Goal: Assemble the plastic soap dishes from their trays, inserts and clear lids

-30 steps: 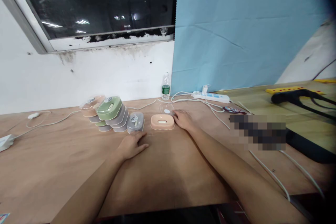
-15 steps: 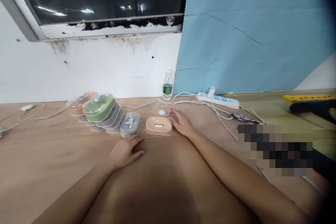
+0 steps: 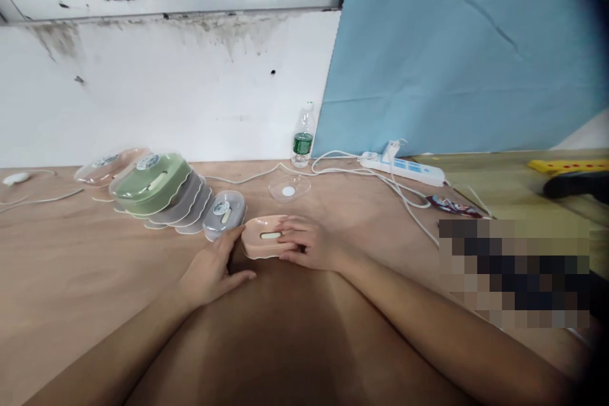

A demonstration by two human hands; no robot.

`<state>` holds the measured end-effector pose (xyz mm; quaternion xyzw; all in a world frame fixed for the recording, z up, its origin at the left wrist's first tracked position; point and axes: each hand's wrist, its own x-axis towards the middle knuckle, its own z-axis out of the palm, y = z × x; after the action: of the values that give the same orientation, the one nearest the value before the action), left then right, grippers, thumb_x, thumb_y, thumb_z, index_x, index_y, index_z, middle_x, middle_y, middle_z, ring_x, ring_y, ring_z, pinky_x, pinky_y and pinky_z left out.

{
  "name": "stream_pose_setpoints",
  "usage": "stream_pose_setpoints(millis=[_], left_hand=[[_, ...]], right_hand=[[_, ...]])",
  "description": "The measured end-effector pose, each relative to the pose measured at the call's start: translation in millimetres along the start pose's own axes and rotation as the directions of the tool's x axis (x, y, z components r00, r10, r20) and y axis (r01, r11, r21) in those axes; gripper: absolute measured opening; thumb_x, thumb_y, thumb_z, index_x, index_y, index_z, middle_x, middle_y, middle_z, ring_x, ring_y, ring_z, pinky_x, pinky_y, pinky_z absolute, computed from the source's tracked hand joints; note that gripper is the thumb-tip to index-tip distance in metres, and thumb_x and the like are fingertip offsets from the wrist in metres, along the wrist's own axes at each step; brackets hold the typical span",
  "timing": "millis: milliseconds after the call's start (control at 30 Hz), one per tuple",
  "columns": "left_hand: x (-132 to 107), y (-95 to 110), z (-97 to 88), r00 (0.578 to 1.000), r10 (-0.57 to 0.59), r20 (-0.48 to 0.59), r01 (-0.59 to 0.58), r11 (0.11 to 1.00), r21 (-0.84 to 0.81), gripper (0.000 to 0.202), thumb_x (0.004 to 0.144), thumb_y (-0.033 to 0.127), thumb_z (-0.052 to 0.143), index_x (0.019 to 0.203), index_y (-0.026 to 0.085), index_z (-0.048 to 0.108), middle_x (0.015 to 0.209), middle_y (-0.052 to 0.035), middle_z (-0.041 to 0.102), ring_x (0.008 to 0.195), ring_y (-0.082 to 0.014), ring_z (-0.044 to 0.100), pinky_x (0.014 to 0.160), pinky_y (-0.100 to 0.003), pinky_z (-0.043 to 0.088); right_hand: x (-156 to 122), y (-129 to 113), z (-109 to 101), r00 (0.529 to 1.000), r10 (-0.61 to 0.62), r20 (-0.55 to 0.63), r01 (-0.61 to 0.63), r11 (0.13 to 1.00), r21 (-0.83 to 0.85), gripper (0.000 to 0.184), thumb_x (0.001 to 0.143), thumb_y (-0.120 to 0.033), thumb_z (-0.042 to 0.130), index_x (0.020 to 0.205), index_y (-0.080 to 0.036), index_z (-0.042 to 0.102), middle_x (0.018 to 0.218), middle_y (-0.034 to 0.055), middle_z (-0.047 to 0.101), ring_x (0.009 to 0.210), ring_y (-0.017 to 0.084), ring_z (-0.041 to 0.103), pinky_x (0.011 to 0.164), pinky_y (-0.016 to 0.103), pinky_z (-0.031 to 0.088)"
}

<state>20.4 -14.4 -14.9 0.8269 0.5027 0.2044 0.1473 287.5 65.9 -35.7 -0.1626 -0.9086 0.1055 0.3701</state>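
A peach soap dish (image 3: 259, 243) with a pale oval slot insert lies in front of me on the table. My right hand (image 3: 309, 242) grips its right end, fingers curled over the rim. My left hand (image 3: 212, 269) is open beside its left end, thumb apart; the fingertips reach between the dish and a lidded grey soap dish (image 3: 229, 210), and whether they touch either is unclear. Behind the peach dish lies a clear lid (image 3: 301, 188) with a round white sticker. Further left are a stack topped by a green soap dish (image 3: 155, 187) and another lidded peach soap dish (image 3: 98, 172).
A water bottle (image 3: 302, 144) stands against the wall. A white power strip (image 3: 404, 169) and loose cables lie at the back right, near a wrapper (image 3: 454, 206). A pixelated patch covers part of the right side, with a dark sleeve beyond it.
My right hand has moved from beside the clear lid onto the peach soap dish, which is now closer to me. My left hand has shifted toward the dish's left end. The view has tilted down.
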Motion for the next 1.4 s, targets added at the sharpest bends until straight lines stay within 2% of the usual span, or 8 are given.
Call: stream_pose_setpoints(millis=[333,433,533,700,800,1000,1133,1400], left_hand=[[-4,-8,-1.2,0.998,-0.069,0.009,0.069,0.988,-0.138,0.083,0.083,0.053,0.057,0.148,0.02,0.017,0.088,-0.0047,0.065,0.068,-0.0191,0.059,0.061,-0.03,0.045],[-5,-13,2.8,0.999,-0.023,-0.036,0.015,0.98,-0.199,0.083,0.086,0.049,0.056,0.149,0.022,0.01,0.105,-0.0084,0.065,0.065,-0.0154,0.055,0.06,-0.029,0.045],[-5,-17,5.9,0.997,0.023,-0.068,-0.038,0.973,-0.226,0.079,0.088,0.045,0.054,0.149,0.023,0.009,0.129,-0.0128,0.056,0.067,-0.014,0.054,0.065,-0.031,0.047],[-5,-17,5.0,0.999,0.019,-0.031,-0.024,0.985,-0.168,0.074,0.085,0.044,0.055,0.147,0.022,0.02,0.127,-0.0106,0.058,0.077,-0.0182,0.057,0.071,-0.033,0.048],[-5,-16,3.5,1.0,0.009,-0.024,-0.012,0.989,-0.147,0.071,0.084,0.043,0.056,0.145,0.022,0.026,0.125,-0.0096,0.059,0.082,-0.02,0.058,0.072,-0.034,0.047],[-5,-17,2.7,1.0,0.002,-0.011,-0.003,0.993,-0.12,0.064,0.084,0.044,0.056,0.14,0.022,0.035,0.114,-0.0084,0.062,0.083,-0.0201,0.058,0.07,-0.032,0.046],[-6,-15,0.1,1.0,0.014,0.017,-0.012,0.993,-0.115,0.062,0.085,0.045,0.055,0.138,0.02,0.037,0.11,-0.009,0.062,0.083,-0.0196,0.058,0.07,-0.031,0.045],[-6,-13,-1.9,1.0,0.028,-0.006,-0.028,0.994,-0.106,0.058,0.084,0.045,0.056,0.135,0.02,0.043,0.102,-0.008,0.063,0.079,-0.0197,0.058,0.067,-0.031,0.045]], right_hand=[[5,-31,3,0.975,0.082,-0.207,-0.045,0.983,0.177,0.019,0.078,-0.034,0.071,0.092,-0.022,0.07,0.09,0.0067,0.073,0.101,0.023,0.064,0.092,0.043,0.051],[7,-37,1,0.928,0.267,-0.259,-0.189,0.938,0.29,0.021,0.079,-0.038,0.07,0.09,-0.021,0.07,0.095,0.0082,0.072,0.103,0.024,0.063,0.092,0.042,0.05],[8,-30,1,0.74,0.573,-0.353,-0.387,0.791,0.475,0.031,0.079,-0.048,0.065,0.086,-0.018,0.069,0.093,0.0076,0.071,0.092,0.023,0.066,0.083,0.037,0.053],[1,7,-10,0.218,0.849,-0.481,-0.459,0.524,0.718,0.053,0.077,-0.067,0.053,0.088,-0.016,0.061,0.08,0.0052,0.068,0.072,0.019,0.064,0.059,0.027,0.053],[-9,27,-25,0.119,0.892,-0.435,-0.479,0.435,0.762,0.059,0.078,-0.071,0.048,0.098,-0.017,0.058,0.083,0.0045,0.066,0.066,0.017,0.063,0.047,0.024,0.05],[-32,54,-52,0.008,0.948,-0.317,-0.566,0.266,0.781,0.049,0.073,-0.045,0.069,0.113,-0.023,0.051,0.098,0.0044,0.065,0.063,0.015,0.063,0.037,0.023,0.051],[-37,63,-59,-0.022,0.936,-0.352,-0.56,0.281,0.78,0.042,0.077,-0.038,0.065,0.114,-0.024,0.05,0.107,0.0052,0.063,0.074,0.015,0.065,0.045,0.023,0.055],[-38,67,-46,0.208,0.891,-0.405,-0.837,0.376,0.397,0.044,0.078,-0.051,0.058,0.105,-0.016,0.065,0.091,0.0072,0.069,0.068,0.017,0.064,0.056,0.026,0.05]])
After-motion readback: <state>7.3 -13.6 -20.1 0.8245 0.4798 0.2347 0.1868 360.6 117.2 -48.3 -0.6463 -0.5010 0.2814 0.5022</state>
